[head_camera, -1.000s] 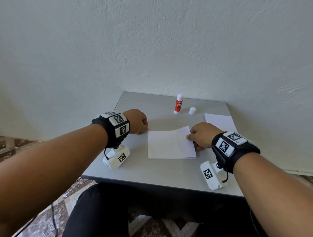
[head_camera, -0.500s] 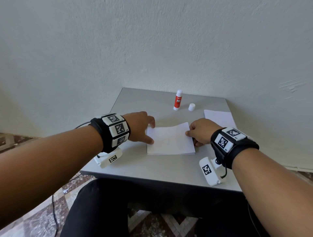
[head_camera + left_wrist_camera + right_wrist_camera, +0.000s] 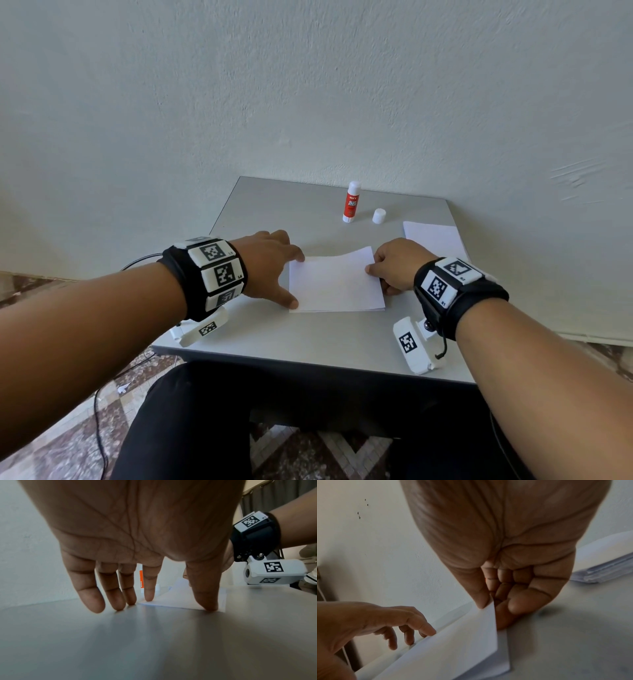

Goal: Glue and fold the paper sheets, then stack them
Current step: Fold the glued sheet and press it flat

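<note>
While thin white sheet seemingly bows, right hand pinches it.

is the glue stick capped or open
Open: the glue stick stands upright with its white cap sitting apart beside it on the table.

White paper is seen on a grey table; glue stick red-labelled, white-capped; wristbands black, checker-marked white tiles.

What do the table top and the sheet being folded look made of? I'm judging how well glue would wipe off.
Table top: smooth, matte grey, faint soft reflections under the left hand; probably laminate or painted metal, cannot tell which.
Sheet: thin white matte paper; it bends where the right hand pinches its edge.
</note>
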